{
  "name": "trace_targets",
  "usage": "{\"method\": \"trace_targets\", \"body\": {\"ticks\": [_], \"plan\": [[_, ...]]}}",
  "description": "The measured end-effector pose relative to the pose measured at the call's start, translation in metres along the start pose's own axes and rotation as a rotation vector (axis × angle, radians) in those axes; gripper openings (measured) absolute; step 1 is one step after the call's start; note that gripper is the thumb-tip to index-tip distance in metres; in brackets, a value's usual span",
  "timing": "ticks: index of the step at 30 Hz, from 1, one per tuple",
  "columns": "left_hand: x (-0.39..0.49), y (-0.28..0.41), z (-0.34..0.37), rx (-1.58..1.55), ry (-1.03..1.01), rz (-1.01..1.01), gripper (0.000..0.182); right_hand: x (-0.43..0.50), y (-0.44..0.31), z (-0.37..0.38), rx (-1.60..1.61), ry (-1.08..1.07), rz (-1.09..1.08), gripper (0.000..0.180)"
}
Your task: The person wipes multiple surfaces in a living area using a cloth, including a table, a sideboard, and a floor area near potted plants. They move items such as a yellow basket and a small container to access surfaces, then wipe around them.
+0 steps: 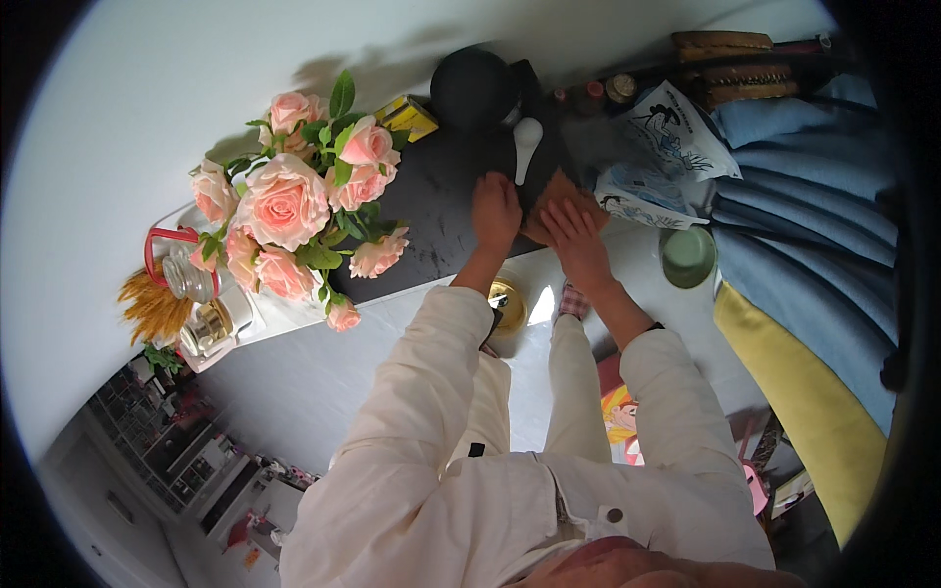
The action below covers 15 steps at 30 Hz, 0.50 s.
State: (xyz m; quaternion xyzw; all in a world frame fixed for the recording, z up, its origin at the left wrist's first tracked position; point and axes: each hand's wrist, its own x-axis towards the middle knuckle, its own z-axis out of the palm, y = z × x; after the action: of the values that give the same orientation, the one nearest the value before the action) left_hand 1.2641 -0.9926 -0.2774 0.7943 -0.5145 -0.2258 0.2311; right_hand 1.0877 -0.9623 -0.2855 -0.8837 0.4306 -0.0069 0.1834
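Note:
On the dark tabletop point(434, 206), my right hand point(573, 239) lies with its fingers spread over a brown, folded piece of paper or cloth point(564, 189). My left hand point(496, 209) rests just to the left of it, fingers curled down on the dark surface; whether it grips anything is hidden. Beyond my hands, a white spoon point(527, 140) lies with its handle towards me. Its bowl end is beside a black round pan or bowl point(473, 88).
Pink artificial-looking roses point(283, 202), a glass jar point(190, 273) and a yellow box point(408, 117) stand left. Right are a printed plastic bag point(665, 136), small bottles point(594, 92) and a blue curtain point(801, 191). A green bin point(688, 257) and gold round object point(509, 309) sit below the table edge.

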Motion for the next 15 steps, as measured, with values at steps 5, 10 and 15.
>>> {"method": "trace_targets", "body": {"ticks": [5, 10, 15], "plan": [[0.019, 0.026, 0.017, 0.045, 0.134, 0.058, 0.018, 0.003, 0.005, -0.003, 0.089, -0.058, -0.024, 0.059], [0.018, 0.019, 0.022, 0.156, 0.031, 0.026, 0.022, 0.003, 0.006, -0.005, 0.040, -0.101, -0.038, 0.060], [0.005, -0.005, 0.003, 0.157, -0.050, -0.011, 0.022, 0.001, 0.005, -0.005, 0.057, -0.056, -0.033, 0.059]]}}
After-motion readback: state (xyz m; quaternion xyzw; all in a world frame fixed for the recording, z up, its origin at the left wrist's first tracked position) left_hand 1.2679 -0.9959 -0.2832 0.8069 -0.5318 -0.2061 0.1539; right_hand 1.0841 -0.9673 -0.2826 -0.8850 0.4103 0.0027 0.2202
